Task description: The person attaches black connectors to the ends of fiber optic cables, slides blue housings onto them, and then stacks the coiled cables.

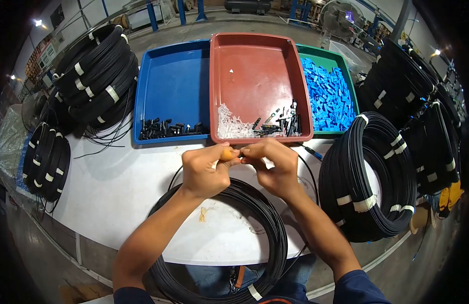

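Observation:
Above the near part of a black cable coil [277, 223], my two hands meet fingertip to fingertip. My left hand [206, 169] is closed in a pinch, with something orange-yellow at its thumb and forefinger. My right hand [275, 164] also pinches, against a small dark piece between the hands that is mostly hidden. Just beyond them is a red tray [259, 66] holding clear plastic pieces [233, 123] and black connector parts [292, 121]. A thin black cable with a blue-tipped connector [311, 152] lies right of my right hand.
A blue tray [176, 81] holds black parts [168, 129]; a green tray [352, 96] holds many blue pieces [328, 96]. Taped cable coils stand at the left [100, 76], at the right [368, 182] and farther right [401, 81]. Beneath is a white table [105, 197].

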Available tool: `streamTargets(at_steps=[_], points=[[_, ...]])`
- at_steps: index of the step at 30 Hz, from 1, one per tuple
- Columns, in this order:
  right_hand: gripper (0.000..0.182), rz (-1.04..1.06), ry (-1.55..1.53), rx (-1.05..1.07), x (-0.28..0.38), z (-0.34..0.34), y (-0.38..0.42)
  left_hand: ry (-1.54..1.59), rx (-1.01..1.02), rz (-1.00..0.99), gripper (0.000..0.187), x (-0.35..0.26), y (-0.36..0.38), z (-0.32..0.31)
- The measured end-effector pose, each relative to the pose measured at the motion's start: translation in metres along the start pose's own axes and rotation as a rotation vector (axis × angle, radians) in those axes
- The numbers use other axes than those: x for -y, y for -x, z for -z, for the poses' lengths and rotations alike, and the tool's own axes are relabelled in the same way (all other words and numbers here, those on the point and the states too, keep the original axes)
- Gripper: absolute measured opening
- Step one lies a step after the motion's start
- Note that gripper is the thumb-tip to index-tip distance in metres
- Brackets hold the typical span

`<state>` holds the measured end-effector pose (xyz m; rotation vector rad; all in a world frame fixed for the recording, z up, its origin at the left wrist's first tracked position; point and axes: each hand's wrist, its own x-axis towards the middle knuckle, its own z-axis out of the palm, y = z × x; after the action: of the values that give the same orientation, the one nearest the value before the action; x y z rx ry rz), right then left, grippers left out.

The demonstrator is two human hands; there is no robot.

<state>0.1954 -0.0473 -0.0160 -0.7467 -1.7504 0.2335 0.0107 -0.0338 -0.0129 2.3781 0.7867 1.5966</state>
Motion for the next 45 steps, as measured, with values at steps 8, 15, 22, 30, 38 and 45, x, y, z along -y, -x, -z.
streamTargets(at_steps=[8, 15, 22, 30, 38, 45], points=[[0.014, -0.372, -0.142, 0.076, 0.011, -0.008, -0.001, 0.010, -0.046, 0.052, 0.009, 0.001, -0.006, 0.008], [0.009, -0.475, -0.309, 0.235, -0.001, 0.010, 0.001, -0.034, 0.098, -0.256, 0.017, 0.011, -0.004, 0.009], [0.024, 0.303, 0.198, -0.081, 0.002, -0.004, -0.002, 0.109, -0.037, 0.239, 0.007, -0.010, -0.001, 0.007], [0.022, 0.219, 0.162, -0.047, 0.015, -0.005, -0.004, 0.003, -0.066, 0.123, 0.010, -0.013, -0.002, 0.004], [0.013, -0.576, -0.532, 0.080, 0.004, -0.007, 0.007, -0.131, 0.059, -0.312, 0.013, 0.003, -0.011, 0.018], [0.021, 0.121, 0.060, -0.068, 0.005, -0.004, -0.004, 0.067, -0.082, 0.152, 0.007, -0.010, -0.002, 0.004]])
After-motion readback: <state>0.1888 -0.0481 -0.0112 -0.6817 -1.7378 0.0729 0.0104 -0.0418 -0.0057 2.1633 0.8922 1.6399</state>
